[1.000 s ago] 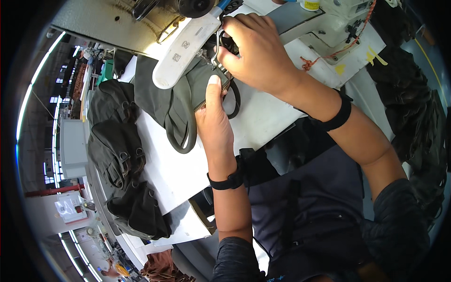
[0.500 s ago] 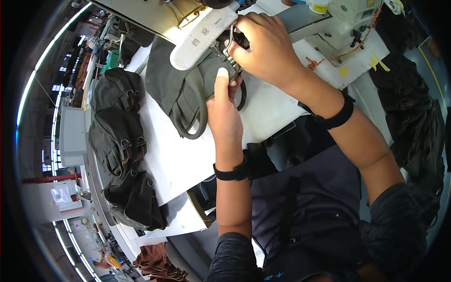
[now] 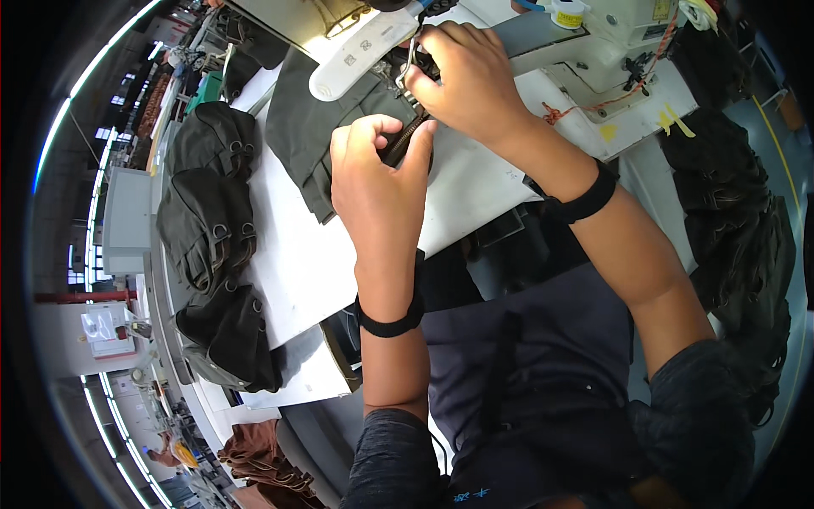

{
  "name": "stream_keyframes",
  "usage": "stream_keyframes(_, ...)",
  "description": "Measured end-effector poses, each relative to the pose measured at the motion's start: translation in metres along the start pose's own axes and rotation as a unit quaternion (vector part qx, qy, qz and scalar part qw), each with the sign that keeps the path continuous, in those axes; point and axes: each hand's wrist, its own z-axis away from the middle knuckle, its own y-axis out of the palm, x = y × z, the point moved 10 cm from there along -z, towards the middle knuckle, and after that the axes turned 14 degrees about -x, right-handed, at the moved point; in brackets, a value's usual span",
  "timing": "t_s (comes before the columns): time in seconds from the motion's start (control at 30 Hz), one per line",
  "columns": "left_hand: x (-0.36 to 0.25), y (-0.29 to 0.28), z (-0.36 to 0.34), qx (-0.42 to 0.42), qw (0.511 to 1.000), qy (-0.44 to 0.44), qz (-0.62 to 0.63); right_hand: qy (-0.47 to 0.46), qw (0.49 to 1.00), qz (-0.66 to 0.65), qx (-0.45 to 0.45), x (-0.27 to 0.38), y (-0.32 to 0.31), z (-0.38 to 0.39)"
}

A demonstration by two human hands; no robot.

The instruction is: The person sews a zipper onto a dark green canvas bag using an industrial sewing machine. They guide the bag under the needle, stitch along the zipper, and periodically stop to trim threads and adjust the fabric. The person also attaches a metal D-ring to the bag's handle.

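Left hand [image 3: 377, 180]: grip parted around zip [image 3: 406, 141], seemingly to steady bag [image 3: 301, 127]
Right hand [image 3: 471, 83]: at lever [image 3: 411, 61]; whether gripping, cannot tell

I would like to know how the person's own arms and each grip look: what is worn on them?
The left grip and the right grip wear no gloves. There is a black left wristband and a black right wristband. The left sleeve and right sleeve are dark, nearly black, with creased fabric, and leave the forearms uncovered.
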Motion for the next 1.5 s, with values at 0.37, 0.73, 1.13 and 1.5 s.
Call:
stream_keyframes(0.37,0.019,0.015,-0.009,0.039,0.995,-0.056,0.068,-0.012,1.0,0.014,-0.016,-0.001,-0.003,0.001)
stream_keyframes(0.73,0.025,0.022,-0.02,0.075,0.989,-0.081,0.095,-0.025,1.0,0.011,-0.008,-0.003,0.0,0.002)
stream_keyframes(1.13,0.043,0.029,-0.043,0.087,0.988,-0.099,0.075,0.03,0.999,-0.02,0.038,0.006,-0.006,-0.005)
stream_keyframes(1.5,0.016,-0.025,-0.031,-0.032,0.989,0.114,-0.094,-0.027,0.999,0.02,-0.002,-0.001,0.002,0.003)
